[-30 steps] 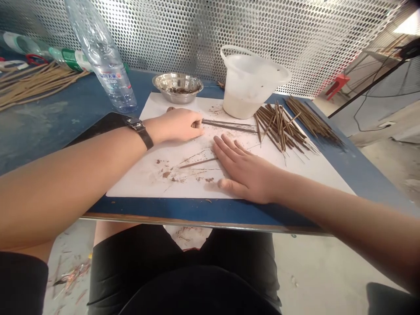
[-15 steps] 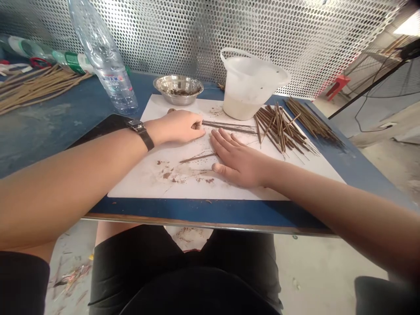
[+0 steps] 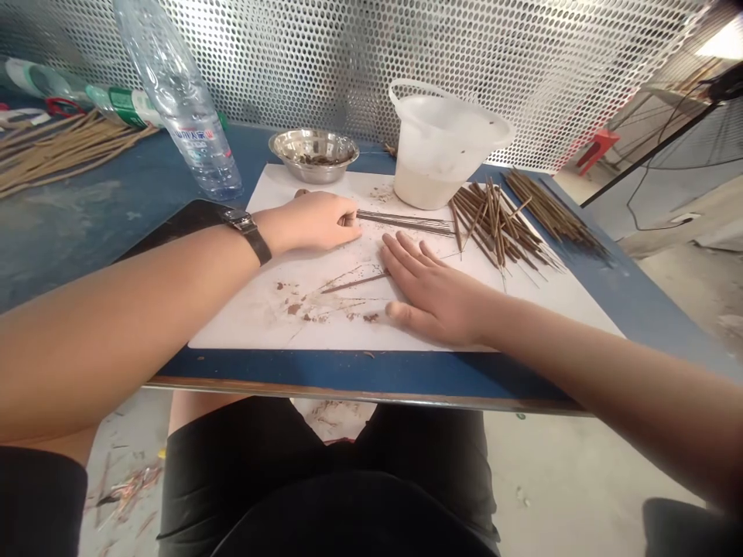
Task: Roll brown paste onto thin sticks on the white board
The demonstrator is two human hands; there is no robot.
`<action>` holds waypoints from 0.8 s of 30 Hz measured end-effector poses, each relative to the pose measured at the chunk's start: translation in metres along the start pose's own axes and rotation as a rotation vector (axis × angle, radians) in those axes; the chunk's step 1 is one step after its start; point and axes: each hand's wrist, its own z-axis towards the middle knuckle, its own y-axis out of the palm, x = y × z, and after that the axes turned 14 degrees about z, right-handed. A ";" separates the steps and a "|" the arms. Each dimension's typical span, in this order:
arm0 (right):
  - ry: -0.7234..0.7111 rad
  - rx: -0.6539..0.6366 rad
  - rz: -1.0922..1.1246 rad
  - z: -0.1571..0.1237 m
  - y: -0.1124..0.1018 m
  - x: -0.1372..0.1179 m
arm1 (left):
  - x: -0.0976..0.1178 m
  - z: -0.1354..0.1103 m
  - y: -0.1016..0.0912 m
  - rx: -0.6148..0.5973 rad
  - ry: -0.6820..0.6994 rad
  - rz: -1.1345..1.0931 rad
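Note:
My left hand rests on a white board, its curled fingers shut on the ends of a thin bundle of dark incense-like sticks that points right. My right hand lies flat on the board with its fingers apart, holding nothing. Just left of its fingertips lies a single brown stick. Brown powder specks dot the board below. A loose heap of brown sticks lies beyond my right fingers.
A white plastic bucket with pale liquid and a steel bowl stand at the board's far edge. A water bottle lies left of them. Stick bundles lie on the blue table, before a perforated metal screen.
My right hand has slid slightly right and toward me since half a second ago. My left hand and its sticks stay about where they were.

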 end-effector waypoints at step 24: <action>0.009 0.030 0.088 0.026 -0.013 0.013 | -0.002 0.005 0.000 -0.010 -0.028 0.032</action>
